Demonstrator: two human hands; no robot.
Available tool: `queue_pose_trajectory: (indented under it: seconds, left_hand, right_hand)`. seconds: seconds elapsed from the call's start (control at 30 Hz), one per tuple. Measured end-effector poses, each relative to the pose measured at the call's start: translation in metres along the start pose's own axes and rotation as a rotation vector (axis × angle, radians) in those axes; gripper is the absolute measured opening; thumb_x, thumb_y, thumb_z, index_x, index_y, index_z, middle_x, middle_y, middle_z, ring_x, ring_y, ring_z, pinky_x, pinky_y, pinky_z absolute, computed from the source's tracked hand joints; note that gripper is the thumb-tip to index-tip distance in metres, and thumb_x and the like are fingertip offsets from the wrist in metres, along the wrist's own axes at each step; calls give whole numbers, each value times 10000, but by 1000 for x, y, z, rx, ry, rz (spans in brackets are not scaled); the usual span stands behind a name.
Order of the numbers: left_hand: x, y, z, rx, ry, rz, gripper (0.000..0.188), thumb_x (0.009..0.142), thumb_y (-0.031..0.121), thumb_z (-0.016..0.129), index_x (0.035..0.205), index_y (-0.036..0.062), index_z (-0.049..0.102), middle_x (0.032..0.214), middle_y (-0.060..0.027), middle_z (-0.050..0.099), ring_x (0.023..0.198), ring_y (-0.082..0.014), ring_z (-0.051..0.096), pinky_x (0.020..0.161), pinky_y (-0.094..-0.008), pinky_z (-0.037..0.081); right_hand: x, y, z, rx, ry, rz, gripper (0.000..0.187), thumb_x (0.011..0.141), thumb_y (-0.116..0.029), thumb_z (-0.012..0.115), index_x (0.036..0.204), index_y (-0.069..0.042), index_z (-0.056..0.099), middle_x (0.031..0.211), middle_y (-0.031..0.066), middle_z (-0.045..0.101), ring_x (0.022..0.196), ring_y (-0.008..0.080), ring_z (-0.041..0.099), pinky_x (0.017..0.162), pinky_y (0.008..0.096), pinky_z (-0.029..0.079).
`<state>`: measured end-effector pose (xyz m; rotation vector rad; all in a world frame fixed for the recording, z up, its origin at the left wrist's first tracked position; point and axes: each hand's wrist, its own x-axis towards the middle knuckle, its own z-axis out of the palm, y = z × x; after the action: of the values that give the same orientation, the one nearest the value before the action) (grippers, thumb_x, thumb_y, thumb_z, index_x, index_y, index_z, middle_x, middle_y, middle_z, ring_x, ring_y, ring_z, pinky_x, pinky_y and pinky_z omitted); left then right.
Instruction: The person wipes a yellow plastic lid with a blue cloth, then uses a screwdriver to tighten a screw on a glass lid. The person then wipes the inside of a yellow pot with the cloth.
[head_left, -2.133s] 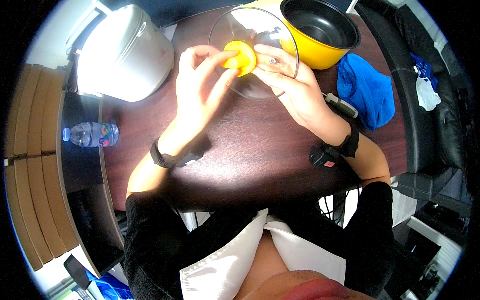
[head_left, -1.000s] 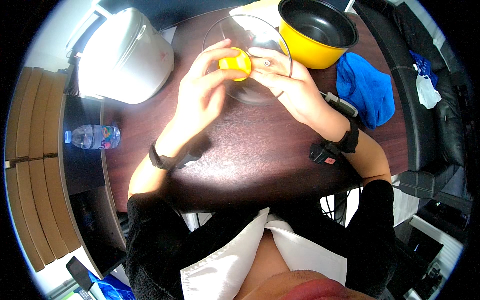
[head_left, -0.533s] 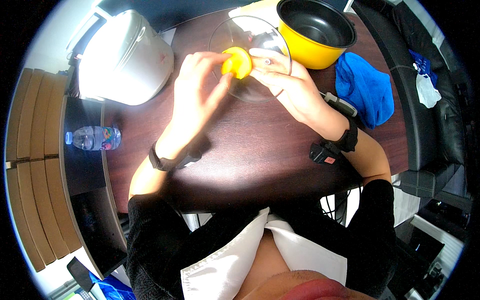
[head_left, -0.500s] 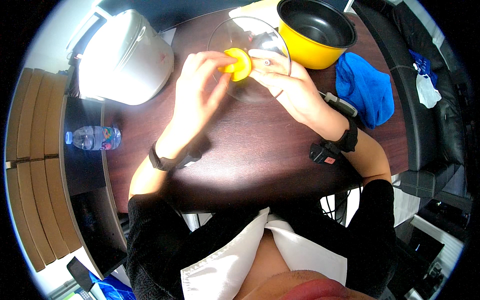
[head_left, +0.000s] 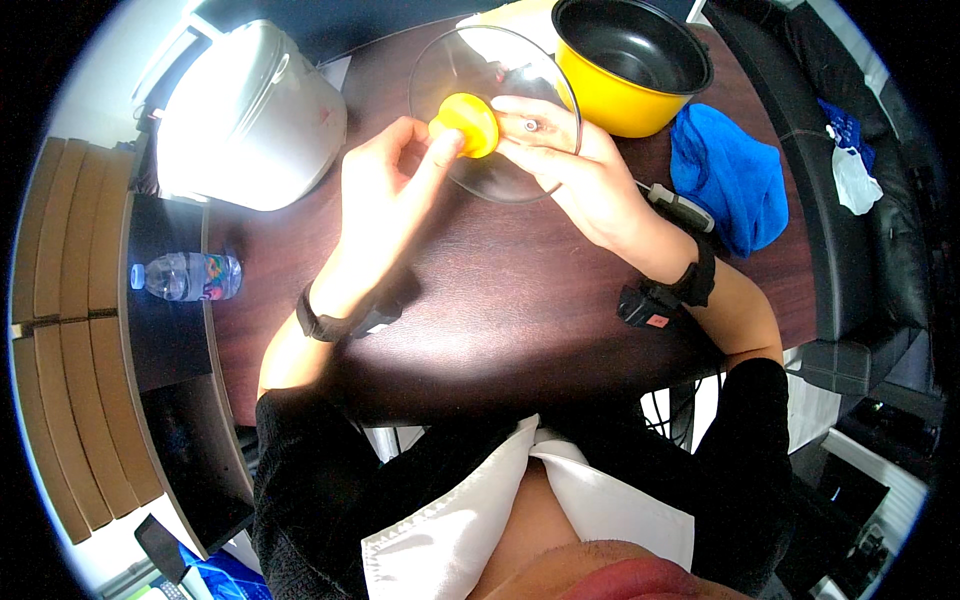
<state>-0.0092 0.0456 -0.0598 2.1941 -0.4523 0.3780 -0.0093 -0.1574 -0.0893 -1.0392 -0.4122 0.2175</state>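
The yellow knob [head_left: 466, 124] is pinched by the left hand [head_left: 388, 180] at the glass lid [head_left: 452, 66], which is held by the right hand [head_left: 592, 178] above the table [head_left: 505, 270], near the yellow pot [head_left: 618, 108]; the knob is seemingly being turned, and a steadied lid seems called for next

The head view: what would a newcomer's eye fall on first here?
Probably the yellow knob, pinched by the left hand near the clear lid's middle, with the right hand at the lid's right. Next may come the yellow pot at upper right and the blue cloth just below it. A white appliance stands at upper left.
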Motion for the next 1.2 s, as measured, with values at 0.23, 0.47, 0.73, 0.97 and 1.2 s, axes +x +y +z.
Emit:
queue_pose_trajectory:
  seconds: [0.23,0.47,0.73,0.97,1.2]
  left_hand:
    - [7,-9,0,251,20,390,254,842,17,645,1095,28,629,882,-55,590,715,-103,557,605,-223,444]
    - [0,-1,3,-136,83,61,98,928,45,556,974,11,635,885,-20,585,685,-48,514,565,-179,414]
    - [1,-5,0,-230,-183,-149,213,976,220,553,920,25,616,737,11,578,568,-22,476,497,-176,368]
    - [2,-2,-1,17,-83,179,232,882,39,645,1105,15,585,843,9,593,658,-27,536,560,-165,414]
    - [1,1,8,-101,82,182,212,900,18,592,1110,6,566,839,-20,598,660,-64,574,563,-184,445]
  right_hand:
    - [0,1,-4,81,17,-25,395,905,7,566,1292,44,498,1250,150,589,1162,198,566,1020,300,425]
    - [1,1,-3,21,22,-26,403,906,16,550,1303,45,486,1260,151,578,1172,199,559,1022,300,426]
    - [-2,4,-1,-130,34,-81,384,919,-28,568,1293,33,507,1246,130,599,1161,176,565,1018,294,416]
    - [0,5,-6,-169,18,-97,406,916,-12,553,1313,35,482,1273,134,575,1190,183,544,1035,303,408]
    - [-1,1,-1,-178,20,-121,412,912,14,538,1318,33,473,1283,134,566,1196,187,540,1038,310,407]
